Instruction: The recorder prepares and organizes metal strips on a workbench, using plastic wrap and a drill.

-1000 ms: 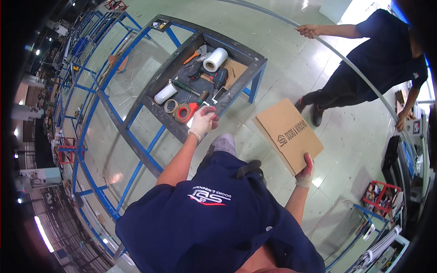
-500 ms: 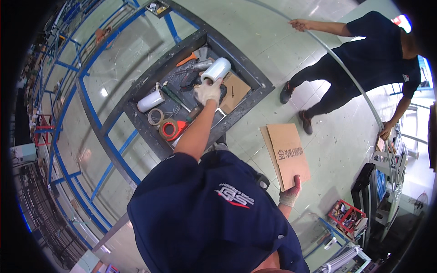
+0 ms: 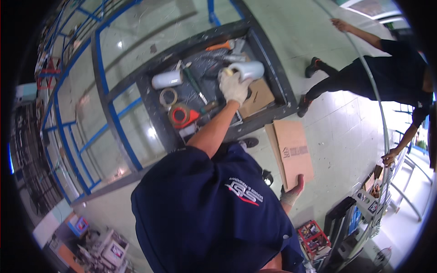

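Reaching: our gloved left hand [image 3: 234,86] has moved from the red tape roll [image 3: 179,115] to the white film roll [image 3: 246,70] in the bench tray [image 3: 268,68].
Left grip: clenched over that roll.
Right hand [image 3: 291,193]: grasping the cardboard box [image 3: 293,152], unchanged.
Reading: pick-up under way.

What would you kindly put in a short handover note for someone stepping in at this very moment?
Left hand: gloved, its grip on the white roll in the grey tool tray.
Right hand: holds the flat cardboard piece by its lower edge, at the person's side.
In the tray: second white roll, tape rings, red tape dispenser, cardboard scrap.
Done: roll reached, cardboard in hand.
Left: the roll is not yet out of the tray.
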Demonstrator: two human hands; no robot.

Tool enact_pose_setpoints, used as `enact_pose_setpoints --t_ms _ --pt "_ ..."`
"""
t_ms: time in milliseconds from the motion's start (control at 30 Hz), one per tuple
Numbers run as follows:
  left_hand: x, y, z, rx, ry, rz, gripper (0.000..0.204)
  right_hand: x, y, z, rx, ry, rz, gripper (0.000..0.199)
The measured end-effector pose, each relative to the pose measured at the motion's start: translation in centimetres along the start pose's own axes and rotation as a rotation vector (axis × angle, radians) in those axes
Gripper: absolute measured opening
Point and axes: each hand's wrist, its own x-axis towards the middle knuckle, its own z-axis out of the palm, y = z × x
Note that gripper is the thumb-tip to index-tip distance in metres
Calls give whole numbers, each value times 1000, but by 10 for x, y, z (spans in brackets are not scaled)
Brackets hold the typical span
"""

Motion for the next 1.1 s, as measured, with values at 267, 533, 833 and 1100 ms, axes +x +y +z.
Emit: enact_pose_setpoints --t_ms 267,533,833,1100 --pt "7 -21 -97 -62 -96 168 44 58 -57 7 -192 -12 -24 51" --pt "4 -84 -211 -45 -19 -72 59 69 -73 19 -220 -81 -66 55" --pt "56 -205 -294 -75 -209 -332 65 70 -66 12 -195 -70 -50 60" --pt "68 -206 -290 -375 -402 -530 56 72 -74 21 -215 -74 -72 57"
